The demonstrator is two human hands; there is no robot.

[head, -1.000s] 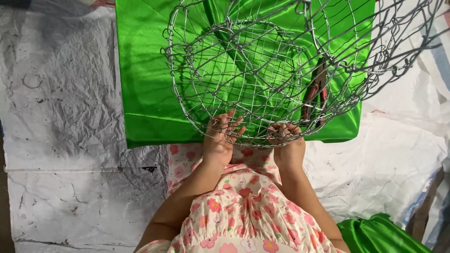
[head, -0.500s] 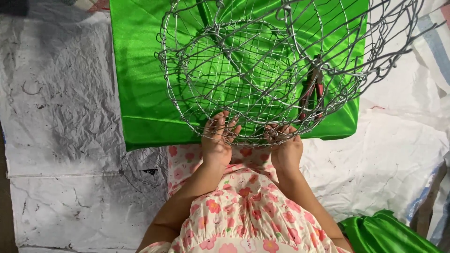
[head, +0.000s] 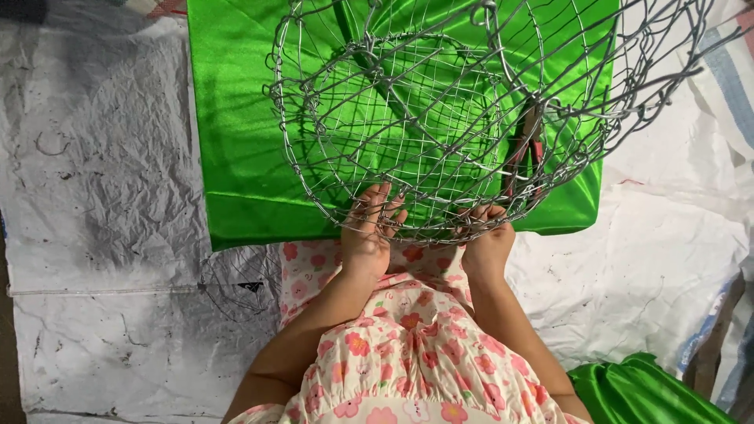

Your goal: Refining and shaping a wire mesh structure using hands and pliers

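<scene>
Grey-white crumpled sheeting (head: 94, 196) covers the floor on the left side of the view, stained with dark smudges. A loop of thin wire (head: 236, 283) lies flat on it, just beside the lower left corner of the green cloth.

Shiny green satin cloth (head: 236, 118) is spread over the sheeting, upper centre. Over it sits a round wire-mesh frame (head: 408, 118), silvery, basket-shaped, its open weave letting the green show through. The frame's near rim is at the cloth's lower edge, closest to the person.

Left hand (head: 367, 235): at the near rim of the frame, left of centre. Fingers (head: 377, 200) extended upward and slightly spread, lying against the mesh; cannot tell whether any wire is pinched between them.

Right hand (head: 487, 239): at the near rim, right of centre, close beside the left but not touching it. Fingers curled in at the rim wire; whether the grip closes round the wire is not clear.

Pliers with red handles (head: 528, 153) lie on the cloth inside the frame's outline, above the right hand, seen through the mesh.

Floral pink-and-cream garment (head: 393, 353) fills the lower centre. A second bunch of green satin (head: 644, 392) sits at the lower right. Striped fabric (head: 734, 71) shows at the upper right edge.
</scene>
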